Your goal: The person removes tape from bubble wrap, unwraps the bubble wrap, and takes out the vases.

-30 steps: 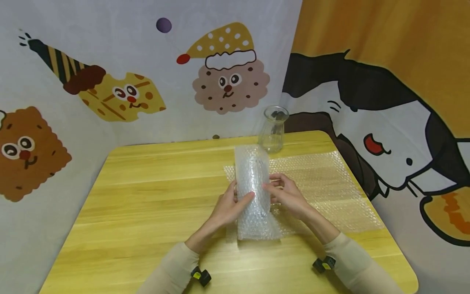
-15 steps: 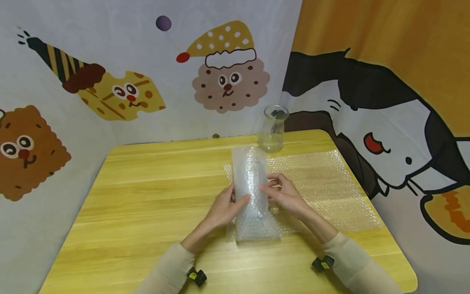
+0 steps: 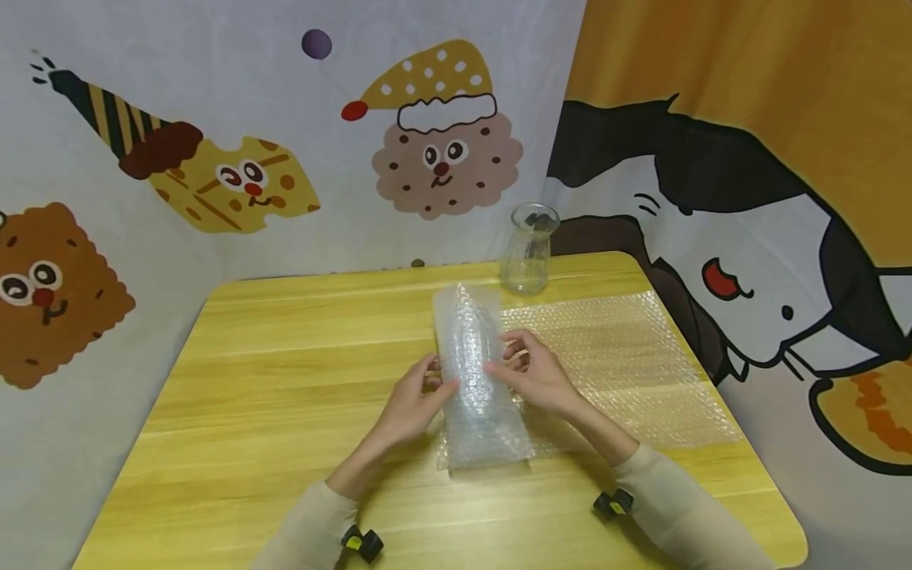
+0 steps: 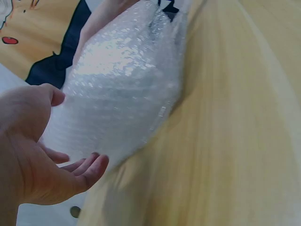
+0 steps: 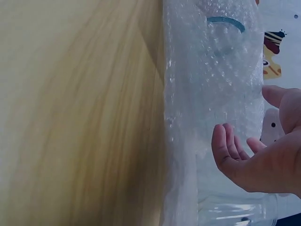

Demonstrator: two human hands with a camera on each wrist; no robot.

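A bundle rolled in bubble wrap [image 3: 470, 396] stands lengthwise between both hands over the middle of the table. My left hand [image 3: 409, 402] holds its left side, thumb on top and the other fingers curved at the edge. On the right side, my right hand [image 3: 539, 376] holds it with the thumb on the upper face and bent fingers beside it. Through the layers, the right wrist view shows a curved teal edge [image 5: 226, 21]; the rest of what is wrapped is hidden. A flat stretch of bubble wrap sheet [image 3: 613, 364] extends rightward from beneath the bundle.
A clear glass vase [image 3: 526, 265] with a flared rim stands at the back edge, just beyond the bundle's far end. The wooden table [image 3: 285, 380] meets cartoon-printed cloth walls [image 3: 342, 174] behind and at the right.
Both hands have shifted left with the bundle, which now tilts, its far end leaning further left. More of the flat sheet shows at its right. The vase has stayed put.
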